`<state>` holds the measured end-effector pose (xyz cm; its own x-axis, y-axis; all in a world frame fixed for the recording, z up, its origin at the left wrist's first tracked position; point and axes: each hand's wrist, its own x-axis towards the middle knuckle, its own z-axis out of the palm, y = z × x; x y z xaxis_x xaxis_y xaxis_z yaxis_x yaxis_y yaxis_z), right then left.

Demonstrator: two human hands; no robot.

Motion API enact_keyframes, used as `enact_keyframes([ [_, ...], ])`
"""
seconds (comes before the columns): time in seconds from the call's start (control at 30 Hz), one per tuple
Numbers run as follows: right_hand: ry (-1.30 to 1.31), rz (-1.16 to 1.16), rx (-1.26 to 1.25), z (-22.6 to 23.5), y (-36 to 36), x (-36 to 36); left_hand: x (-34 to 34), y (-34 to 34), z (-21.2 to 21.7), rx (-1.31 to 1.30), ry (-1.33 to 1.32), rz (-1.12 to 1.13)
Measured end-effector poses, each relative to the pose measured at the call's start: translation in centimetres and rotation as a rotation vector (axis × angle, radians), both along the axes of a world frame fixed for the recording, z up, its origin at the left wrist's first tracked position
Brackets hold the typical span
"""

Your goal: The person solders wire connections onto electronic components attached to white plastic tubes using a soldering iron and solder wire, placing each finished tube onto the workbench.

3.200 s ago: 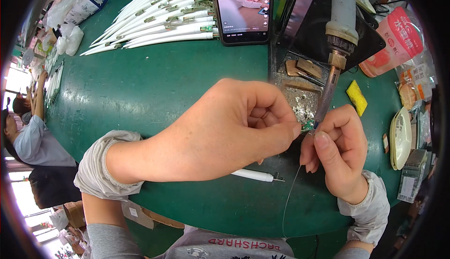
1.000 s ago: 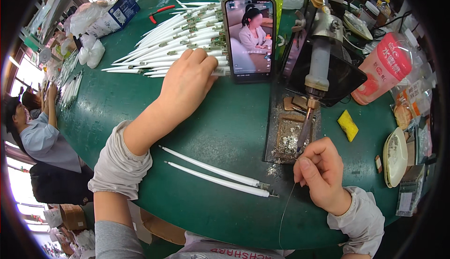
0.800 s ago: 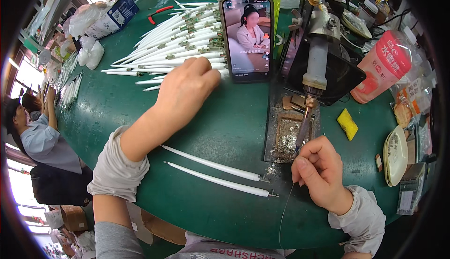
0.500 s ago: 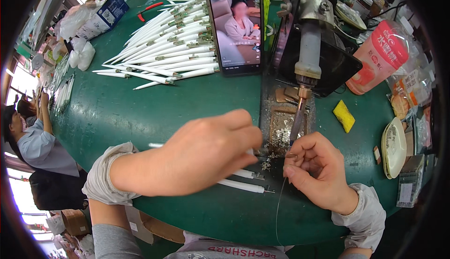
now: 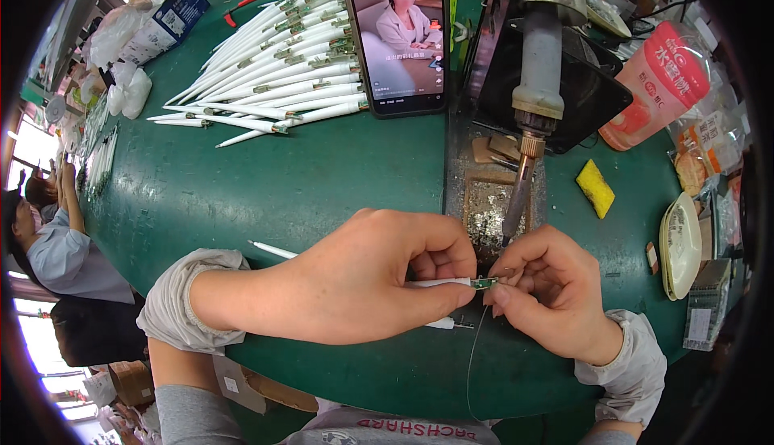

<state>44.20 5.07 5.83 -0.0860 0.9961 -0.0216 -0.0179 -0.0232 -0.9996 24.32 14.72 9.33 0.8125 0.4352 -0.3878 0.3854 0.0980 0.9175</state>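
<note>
Green tabletop (image 5: 266, 195) fills mid-frame, where the left hand (image 5: 367, 284) pinches a thin white tube (image 5: 439, 282) with its small green end under the fixed soldering iron (image 5: 532, 114), the right hand (image 5: 548, 292) grasps solder wire (image 5: 476, 344), so this joint looks unfinished, one tube (image 5: 270, 249) beside and a pile (image 5: 274, 66) upper left.

Both hands meet low in the view, fingertips almost touching.

The left hand (image 5: 363, 280) comes in from 8 o'clock, forearm bare below a pushed-up grey sleeve, back of the hand upward, fingers curled and thumb pinched toward 3 o'clock. The right hand (image 5: 548, 288) enters from 4 o'clock, wrist in a grey cuff, knuckles raised, thumb and forefinger closed in a pinch pointing toward 9 o'clock, just beside the left fingertips.
</note>
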Motion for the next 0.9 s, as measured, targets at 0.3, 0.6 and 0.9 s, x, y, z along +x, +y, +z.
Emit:
enact_keyframes([
  [0.3,-0.118,0.026,-0.008,0.43,0.32,0.22,0.09,-0.14,0.00,-0.007,0.021,0.000],
  [0.6,-0.105,0.090,-0.021,0.44,0.57,0.67,0.11,-0.13,-0.08,-0.009,0.018,-0.022],
  [0.9,-0.100,0.054,-0.023,0.61,0.56,0.49,0.09,-0.16,0.00,0.051,0.021,-0.018],
])
